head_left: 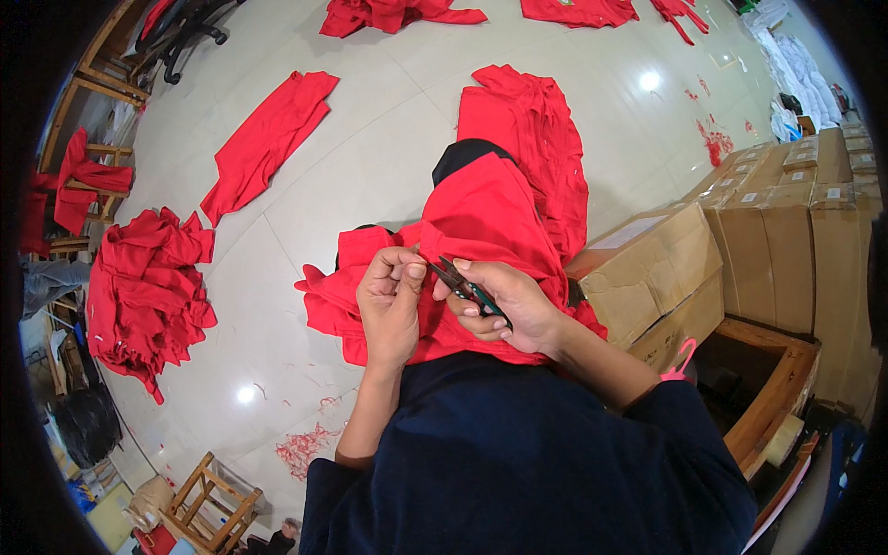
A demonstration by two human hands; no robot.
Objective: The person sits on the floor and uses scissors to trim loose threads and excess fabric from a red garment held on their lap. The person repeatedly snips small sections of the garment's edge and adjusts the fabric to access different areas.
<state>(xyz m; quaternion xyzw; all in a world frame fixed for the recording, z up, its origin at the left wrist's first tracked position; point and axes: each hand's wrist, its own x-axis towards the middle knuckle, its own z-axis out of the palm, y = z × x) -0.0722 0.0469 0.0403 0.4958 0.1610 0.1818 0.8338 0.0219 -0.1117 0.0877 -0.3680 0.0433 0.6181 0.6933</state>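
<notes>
My right fingers (483, 326) are curled closed around dark snips (474, 292), tips toward far left. My left fingers (387, 262) are pinched together just beside those tips; any hold, I cannot tell. The red garment (486, 205) lies across my legs (470, 154).

Can't make out what the left hand (393, 296) is pinching; whatever's between thumb and finger is too tiny. The right hand (513, 305) covers part of the snips (479, 294), so you don't get the whole handle. The red garment (486, 203) on the lap hides most of the legs, just a dark knee (467, 155) poking out. Up top, a red heap (384, 14) and the office chair (190, 37) get chopped by the edge. Thread scraps (303, 450) on the floor are way too small to count. The pink hanger (683, 361) is half behind the sleeve (689, 430), and the white pile (803, 79) upper right is kinda mushy.
</notes>
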